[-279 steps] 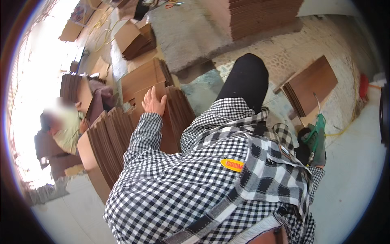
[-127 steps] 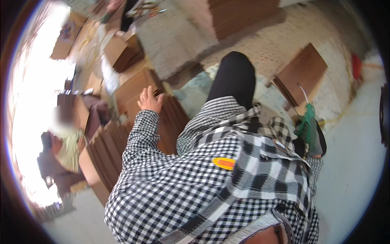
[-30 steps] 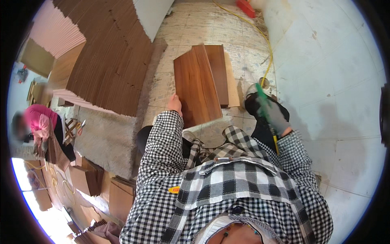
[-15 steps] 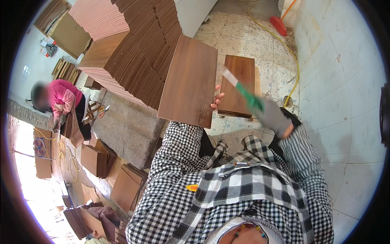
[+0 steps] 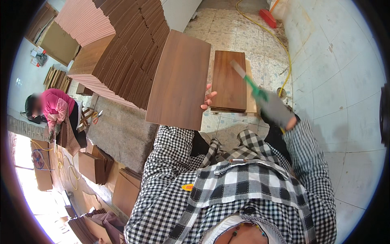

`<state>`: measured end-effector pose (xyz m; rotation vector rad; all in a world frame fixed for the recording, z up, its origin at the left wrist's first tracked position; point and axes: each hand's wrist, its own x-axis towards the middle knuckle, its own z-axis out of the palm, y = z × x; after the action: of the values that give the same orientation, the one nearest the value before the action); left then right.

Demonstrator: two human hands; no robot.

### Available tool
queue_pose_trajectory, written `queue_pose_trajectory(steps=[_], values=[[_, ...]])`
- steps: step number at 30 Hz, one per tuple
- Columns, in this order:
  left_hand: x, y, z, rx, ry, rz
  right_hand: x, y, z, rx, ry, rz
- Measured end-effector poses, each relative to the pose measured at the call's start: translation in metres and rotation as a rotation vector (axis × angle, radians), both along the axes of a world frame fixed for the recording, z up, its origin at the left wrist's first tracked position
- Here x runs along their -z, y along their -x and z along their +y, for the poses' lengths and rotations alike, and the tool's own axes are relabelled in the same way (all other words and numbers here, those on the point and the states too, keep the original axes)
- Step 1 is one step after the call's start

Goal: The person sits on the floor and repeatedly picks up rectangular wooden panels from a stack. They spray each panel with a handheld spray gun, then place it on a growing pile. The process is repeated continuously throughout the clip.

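Note:
A brown wood-grain board (image 5: 178, 77) is held up tilted in front of me. My left hand (image 5: 209, 98) grips it, with bare fingertips curling round its right edge; the rest of that hand is hidden behind the board. My right hand (image 5: 277, 110), in a grey glove, is closed round a green-handled tool with a narrow flat blade (image 5: 246, 77). The blade is above a small stack of similar boards (image 5: 228, 73) on the floor, apart from the board in my left hand.
Tall stacks of brown boards (image 5: 126, 53) rise at the left beside a rough grey slab (image 5: 118, 126). Scissors (image 5: 97, 117) lie on the slab's far end. A co-worker in pink (image 5: 59, 101) bends over boards farther left. A yellow hose (image 5: 280, 42) runs along the tiled wall at the right.
The tool has moved slightly rightward relative to the board. Pale crumbs at the board's lower right corner are gone. The whole view has shifted a little, and the left hand keeps its grip.

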<state>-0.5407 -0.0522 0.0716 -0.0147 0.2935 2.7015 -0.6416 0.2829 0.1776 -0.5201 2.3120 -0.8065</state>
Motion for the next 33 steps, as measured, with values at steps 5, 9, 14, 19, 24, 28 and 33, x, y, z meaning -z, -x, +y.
queue_pose_trajectory(steps=[5,9,14,19,24,28,33], values=[[-0.004,-0.017,0.013,0.113,-0.063,0.202,-0.035,-0.034,-0.035,-0.575,0.241,0.229],[0.003,-0.011,0.017,0.222,-0.216,0.142,-0.052,0.013,-0.076,-0.141,0.073,0.216],[0.007,-0.02,0.013,0.146,-0.188,0.123,-0.017,0.007,-0.083,-0.291,0.372,0.323],[0.006,-0.03,0.004,-0.084,-0.087,0.194,-0.004,-0.001,-0.035,-0.522,0.342,-0.161],[-0.031,-0.062,-0.025,-0.291,0.124,0.235,0.014,-0.018,0.012,-0.244,0.21,-0.376],[-0.053,-0.123,-0.085,-0.223,0.225,0.522,0.055,-0.025,0.012,-0.204,0.274,-0.378],[-0.014,-0.32,-0.15,-0.593,0.465,0.51,0.095,-0.014,0.01,-0.037,0.317,-0.448]])
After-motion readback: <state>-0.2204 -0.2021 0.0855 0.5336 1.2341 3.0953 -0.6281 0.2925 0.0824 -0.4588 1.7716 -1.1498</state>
